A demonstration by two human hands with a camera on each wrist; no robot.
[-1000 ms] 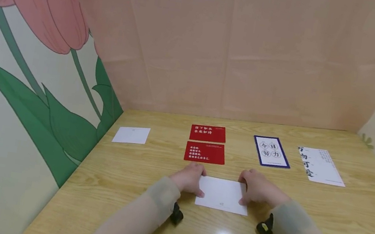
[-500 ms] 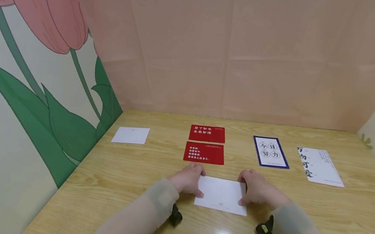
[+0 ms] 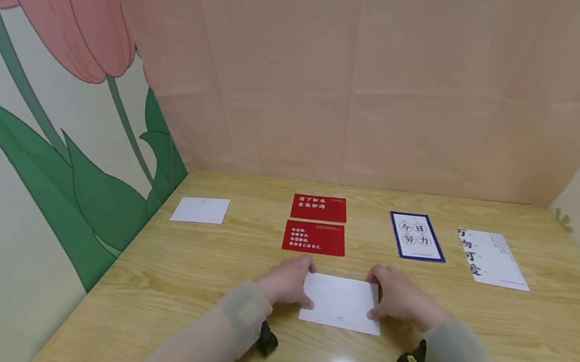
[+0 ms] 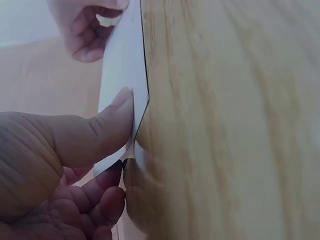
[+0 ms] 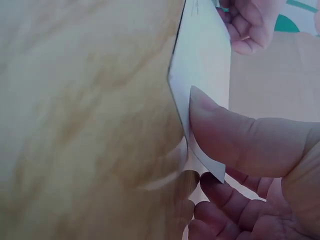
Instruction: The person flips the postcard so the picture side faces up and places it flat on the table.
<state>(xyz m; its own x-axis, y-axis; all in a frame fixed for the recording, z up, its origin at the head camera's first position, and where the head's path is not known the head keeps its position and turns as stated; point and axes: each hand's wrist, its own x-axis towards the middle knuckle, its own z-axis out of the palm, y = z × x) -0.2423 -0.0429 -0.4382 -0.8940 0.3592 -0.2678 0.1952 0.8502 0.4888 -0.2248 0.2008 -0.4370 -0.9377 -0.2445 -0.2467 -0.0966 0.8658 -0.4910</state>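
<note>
Though nearly blank, a white card [image 3: 342, 301], left grip [image 3: 289, 280] and right grip [image 3: 398, 295] closed on its ends.

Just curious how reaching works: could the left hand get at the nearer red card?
Probably yes: the nearer red card lies uncovered just beyond the left hand, though it now grips a white card.

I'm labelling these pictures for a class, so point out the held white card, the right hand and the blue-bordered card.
Held white card [image 3: 342, 301]: head view, middle of its upper face.
Right hand [image 3: 401, 294]: head view, back of the hand.
Blue-bordered card [image 3: 417, 236]: head view, middle of its printed face.
</note>
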